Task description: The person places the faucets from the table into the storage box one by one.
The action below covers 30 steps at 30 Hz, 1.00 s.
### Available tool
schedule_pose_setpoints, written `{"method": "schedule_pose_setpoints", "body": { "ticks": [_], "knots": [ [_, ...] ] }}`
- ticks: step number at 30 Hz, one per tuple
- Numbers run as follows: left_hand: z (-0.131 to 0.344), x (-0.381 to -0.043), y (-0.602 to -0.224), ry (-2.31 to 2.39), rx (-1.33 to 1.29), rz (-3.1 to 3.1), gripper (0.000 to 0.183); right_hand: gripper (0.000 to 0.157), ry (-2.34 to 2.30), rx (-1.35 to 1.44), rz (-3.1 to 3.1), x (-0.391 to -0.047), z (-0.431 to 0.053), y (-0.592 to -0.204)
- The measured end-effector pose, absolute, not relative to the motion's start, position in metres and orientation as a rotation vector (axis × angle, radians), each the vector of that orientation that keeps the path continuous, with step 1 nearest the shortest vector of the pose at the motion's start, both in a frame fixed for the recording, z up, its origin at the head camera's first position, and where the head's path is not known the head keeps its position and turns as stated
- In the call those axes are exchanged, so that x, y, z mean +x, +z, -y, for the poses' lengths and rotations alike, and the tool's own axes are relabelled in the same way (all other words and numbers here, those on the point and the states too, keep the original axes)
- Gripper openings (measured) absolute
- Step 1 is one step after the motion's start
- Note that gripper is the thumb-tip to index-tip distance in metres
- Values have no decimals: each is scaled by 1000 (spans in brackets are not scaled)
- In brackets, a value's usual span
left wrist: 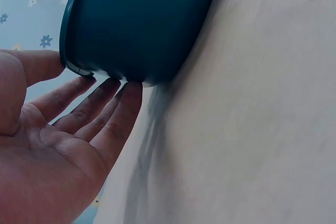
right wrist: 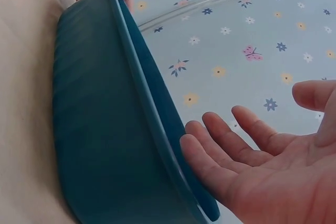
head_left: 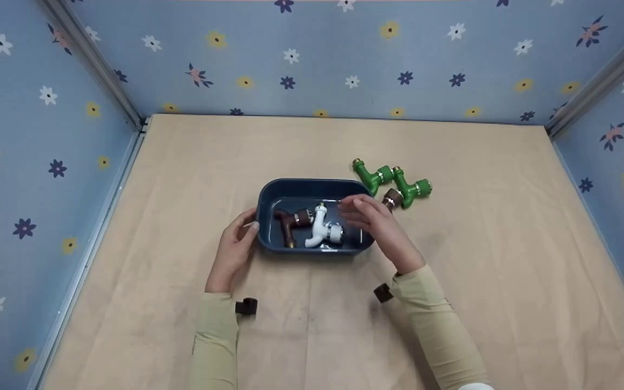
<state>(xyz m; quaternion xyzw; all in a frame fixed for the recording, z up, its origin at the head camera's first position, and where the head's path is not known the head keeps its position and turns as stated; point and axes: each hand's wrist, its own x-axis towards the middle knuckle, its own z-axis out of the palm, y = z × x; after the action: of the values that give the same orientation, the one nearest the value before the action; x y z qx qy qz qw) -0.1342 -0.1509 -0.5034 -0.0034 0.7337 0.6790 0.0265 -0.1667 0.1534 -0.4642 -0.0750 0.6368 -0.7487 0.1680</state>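
A dark blue plastic tub (head_left: 312,252) stands on the table, with a brown tap (head_left: 287,225) and a white tap (head_left: 320,230) lying inside. My left hand (head_left: 233,249) holds the tub's left end; in the right wrist view its thumb lies over the rim and its fingers are outside. The left wrist view shows the left fingertips against the tub's wall (left wrist: 142,24). Over the right end of the tub is my right hand (head_left: 379,230), its fingers loosely extended and nothing in them. Part of another brown tap (head_left: 393,197) shows behind that hand, the rest hidden.
Two green taps (head_left: 371,176) (head_left: 412,187) lie on the table behind the tub's right corner, close to the second brown tap. A beige cloth (head_left: 507,244) covers the table. Blue flowered panels (head_left: 333,59) enclose the back and both sides.
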Motion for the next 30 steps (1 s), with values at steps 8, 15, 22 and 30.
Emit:
{"method": "schedule_pose_setpoints", "body": {
  "ticks": [8, 15, 22, 30],
  "knots": [
    [151, -134, -503, 2069, -7, -2291, 41, 45, -2147, -200, -1812, -162, -160, -461],
    [152, -135, -505, 2077, 19, -2301, 41, 43, -2170, -214, -1828, -157, -169, -457],
    [154, -141, -524, 2094, 10, -2284, 42, 43, -2245, -211, -1788, -153, -182, -454],
    [155, -144, -534, 2109, 16, -2319, 40, 44, -2316, -217, -1757, -152, -196, -456]
  ]
}}
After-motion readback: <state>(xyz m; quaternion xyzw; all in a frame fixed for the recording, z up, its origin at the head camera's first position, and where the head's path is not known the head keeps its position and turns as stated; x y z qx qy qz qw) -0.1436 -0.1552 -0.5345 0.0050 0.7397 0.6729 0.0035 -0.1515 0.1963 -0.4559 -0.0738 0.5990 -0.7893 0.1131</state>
